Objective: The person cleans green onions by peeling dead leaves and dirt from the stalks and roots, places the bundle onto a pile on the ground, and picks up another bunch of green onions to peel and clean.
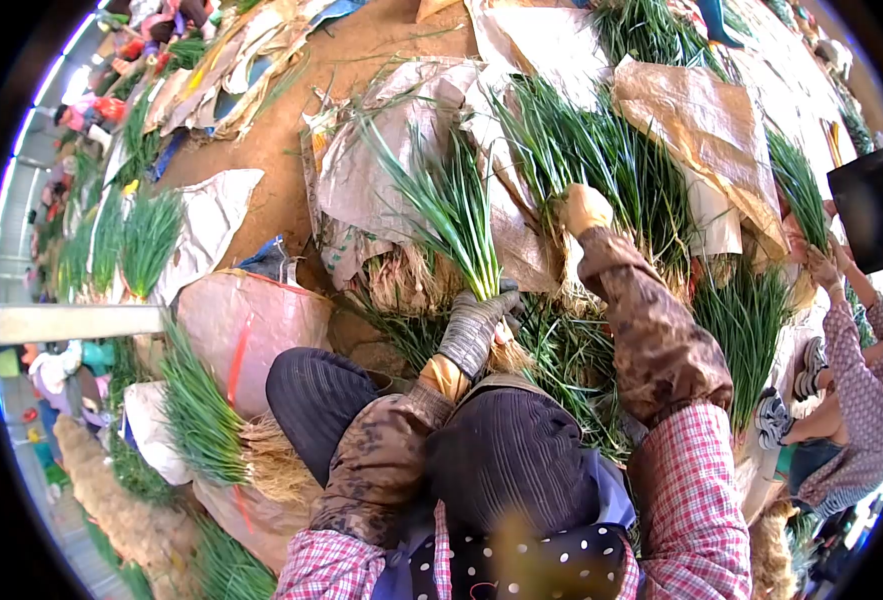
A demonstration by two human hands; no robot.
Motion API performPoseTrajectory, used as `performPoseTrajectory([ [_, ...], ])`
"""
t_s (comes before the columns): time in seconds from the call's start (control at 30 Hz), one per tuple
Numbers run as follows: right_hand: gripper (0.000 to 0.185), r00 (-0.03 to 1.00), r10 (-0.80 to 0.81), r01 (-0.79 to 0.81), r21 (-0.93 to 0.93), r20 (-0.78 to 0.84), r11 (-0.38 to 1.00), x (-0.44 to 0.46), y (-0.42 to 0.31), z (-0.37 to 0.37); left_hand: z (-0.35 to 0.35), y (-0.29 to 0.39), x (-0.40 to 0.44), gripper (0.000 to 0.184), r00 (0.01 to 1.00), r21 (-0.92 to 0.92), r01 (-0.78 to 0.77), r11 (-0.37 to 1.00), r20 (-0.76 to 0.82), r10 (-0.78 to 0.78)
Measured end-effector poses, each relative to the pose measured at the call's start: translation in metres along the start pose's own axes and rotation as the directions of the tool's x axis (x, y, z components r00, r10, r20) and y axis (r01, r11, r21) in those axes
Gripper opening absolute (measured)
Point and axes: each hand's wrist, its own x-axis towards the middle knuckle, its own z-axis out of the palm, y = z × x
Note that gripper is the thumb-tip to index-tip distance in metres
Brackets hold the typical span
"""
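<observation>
My left hand (481, 325), in a grey glove, is closed round the lower stems of a small bunch of spring onions (466, 225). The green leaves fan up and to the left, and pale roots (509, 355) hang below the fist. Further right, my right hand (583, 209), in a cream glove, has its fingers curled in at the left edge of a large pile of spring onions (621, 165). What those fingers grip is hidden from above. Loose green leaves (571, 365) lie between my two arms, in front of my knees.
A plastic sack (381, 145) covers rooted stems ahead, and a tan sack (696, 125) lies over the pile. At left a tied-looking bundle of spring onions (206, 425) rests on a pink sack (251, 330). A person (851, 400) sits close on the right, handling greens.
</observation>
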Motion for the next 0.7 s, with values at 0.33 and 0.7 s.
performPoseTrajectory([
  [0.33, 0.02, 0.933, -0.036, -0.269, 0.76, 0.359, 0.591, -0.098, -0.017, -0.03, 0.001, 0.001, 0.007, 0.028, 1.0, 0.215, -0.001, 0.977, 0.001, 0.001],
  [0.7, 0.016, 0.941, 0.001, -0.331, 0.921, 0.338, 0.206, -0.137, 0.025, 0.045, -0.003, -0.012, 0.003, 0.018, 0.995, 0.084, -0.045, 0.995, 0.097, 0.036],
])
